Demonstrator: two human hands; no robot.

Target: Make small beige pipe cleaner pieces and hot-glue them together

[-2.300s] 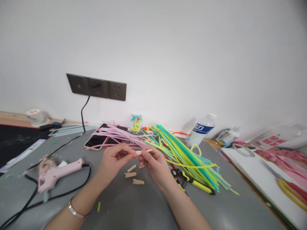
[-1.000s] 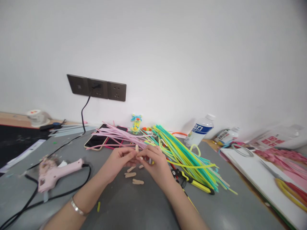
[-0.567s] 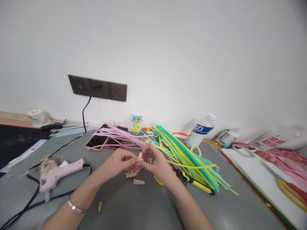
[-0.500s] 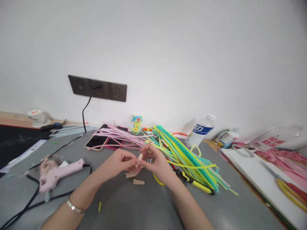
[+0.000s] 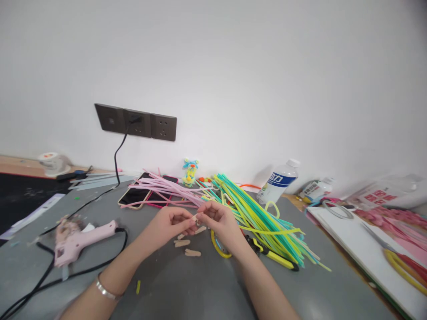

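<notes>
My left hand (image 5: 173, 224) and my right hand (image 5: 220, 222) meet over the middle of the desk, fingertips pinched together. Between them is a small beige piece of pipe cleaner (image 5: 195, 218), mostly covered by the fingers. Several short folded beige pipe cleaner pieces (image 5: 192, 253) lie on the grey desk just below the hands. Right of my right hand are yellow-and-black pliers (image 5: 275, 258), partly hidden, and a yellow loop (image 5: 220, 253) shows beside that wrist. A bundle of green and yellow pipe cleaners (image 5: 263, 222) spreads behind it.
On the left lies a pink glue gun (image 5: 85, 242) with a black cord. Pink pipe cleaners (image 5: 170, 187) rest across two phones (image 5: 135, 197). A small colourful figure (image 5: 190, 172) and a bottle (image 5: 280, 180) stand by the wall. Scissors (image 5: 400, 262) lie at right.
My hands have drawn their fingertips closer together, and my right hand has shifted slightly right. More folded beige pieces and the yellow loop now show under the hands.
</notes>
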